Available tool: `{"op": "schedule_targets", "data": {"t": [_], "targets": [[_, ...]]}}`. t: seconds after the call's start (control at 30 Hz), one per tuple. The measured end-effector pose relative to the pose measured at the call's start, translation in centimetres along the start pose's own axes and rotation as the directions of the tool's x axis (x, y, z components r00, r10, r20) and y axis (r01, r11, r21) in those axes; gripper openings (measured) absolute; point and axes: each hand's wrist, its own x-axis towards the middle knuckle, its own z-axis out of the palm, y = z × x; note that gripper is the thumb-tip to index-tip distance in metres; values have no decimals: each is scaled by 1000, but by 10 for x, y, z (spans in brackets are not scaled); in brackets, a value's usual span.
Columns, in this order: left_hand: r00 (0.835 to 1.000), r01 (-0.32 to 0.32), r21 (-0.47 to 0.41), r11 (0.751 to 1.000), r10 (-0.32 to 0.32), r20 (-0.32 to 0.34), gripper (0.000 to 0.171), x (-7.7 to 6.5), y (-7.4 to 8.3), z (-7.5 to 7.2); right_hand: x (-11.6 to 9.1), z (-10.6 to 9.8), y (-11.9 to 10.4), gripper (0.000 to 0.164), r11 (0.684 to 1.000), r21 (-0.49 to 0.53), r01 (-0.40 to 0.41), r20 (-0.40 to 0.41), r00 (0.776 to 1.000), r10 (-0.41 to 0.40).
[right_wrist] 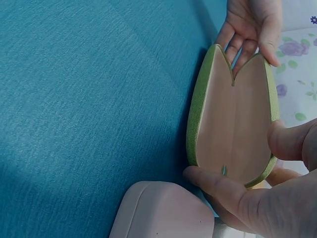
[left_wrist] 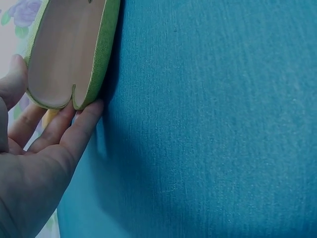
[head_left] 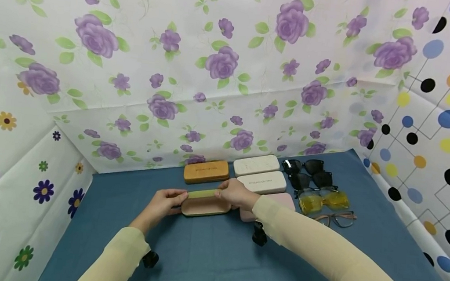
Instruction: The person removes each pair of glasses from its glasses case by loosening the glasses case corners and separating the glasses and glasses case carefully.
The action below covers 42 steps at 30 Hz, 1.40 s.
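A green glasses case (head_left: 206, 206) with a pale pinkish lining lies opened up between both hands. My left hand (head_left: 165, 204) holds its left end, thumb on the lid edge and fingers behind and under it, as the left wrist view shows the case's end (left_wrist: 62, 54). At the other end my right hand (head_left: 237, 193) grips it, thumb on the lid's rim and fingers along the base. Nothing lies inside the lining (right_wrist: 233, 129) in the right wrist view. Close by the right hand sits a pink case (head_left: 283, 201), partly hidden under the forearm.
Behind the green case lie an orange-brown case (head_left: 206, 171) and two white cases (head_left: 256, 165). To the right, dark sunglasses (head_left: 311, 179), yellow-lensed glasses (head_left: 323, 202) and thin-framed clear glasses (head_left: 339, 219) form a column. Patterned sheets (head_left: 222, 69) wall in the blue cloth (head_left: 215, 263).
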Motion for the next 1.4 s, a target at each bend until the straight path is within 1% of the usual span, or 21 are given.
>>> {"op": "schedule_targets", "data": {"t": [0.2,0.33,0.6,0.77,1.07,1.23,1.4], "targets": [[999,-28,-5,1000,28,27,49,-1,-1,-3,0,1,1,39,1000,19,-12,6,1000,12],[999,-47,-10,999,47,23,48,-1,-2,-3,-3,0,2,36,1000,20,-2,2,1000,2],[998,-53,-25,998,54,13,50,-4,-6,0,-5,4,13,34,994,34,107,-20,994,-106],[998,-58,-19,998,58,4,49,-4,-8,1,-5,7,15,33,992,43,123,-39,992,-121],[998,-68,-13,998,68,9,48,-7,-9,1,-4,9,17,33,991,-5,132,-59,990,-132],[998,-68,-19,998,68,12,48,-8,-10,1,-7,10,16,33,988,-53,142,-64,987,-146],[997,-74,-22,997,74,11,46,-9,-8,2,-9,9,14,33,987,-53,152,-68,985,-156]]}}
